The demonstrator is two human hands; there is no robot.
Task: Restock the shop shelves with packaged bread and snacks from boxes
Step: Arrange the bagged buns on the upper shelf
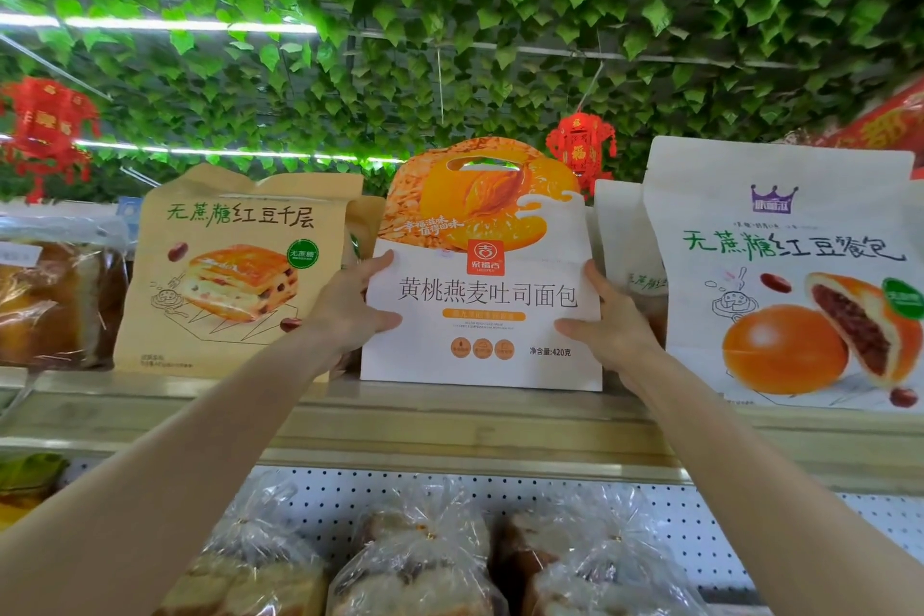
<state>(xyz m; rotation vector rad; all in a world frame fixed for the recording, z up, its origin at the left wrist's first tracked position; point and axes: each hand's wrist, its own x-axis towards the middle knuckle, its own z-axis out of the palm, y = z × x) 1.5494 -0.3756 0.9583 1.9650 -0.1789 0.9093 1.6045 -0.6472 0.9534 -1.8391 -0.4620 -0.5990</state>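
Bread package [480, 315] — white below, orange print and a cut-out handle above — stood upright on the wooden shelf [450, 420], base on the board, at frame centre. The left hand [350, 310] gripped its 9 o'clock edge, thumb on the front face and the other fingers wrapped round the edge, mostly hidden. The right hand [615, 325] gripped the 3 o'clock edge likewise, thumb on the front. The forearms reached up from 7 and 5 o'clock.

At 9 o'clock of the package, just beside the left hand, stood a kraft bag [235, 275] picturing a layered pastry. Farther out that way sat a clear-wrapped loaf [55, 300]. At 3 o'clock stood a white bag [790, 275] picturing red-bean buns, and a second white bag [620, 225] stood partly hidden between it and the right hand. At 6 o'clock, on the tier below, film-wrapped loaves [420, 560] lay against a perforated panel [675, 525]. At 12 o'clock green leaves [450, 15] covered the ceiling. A red lantern [580, 150] hung at 1 o'clock and another lantern [47, 125] at 10 o'clock.
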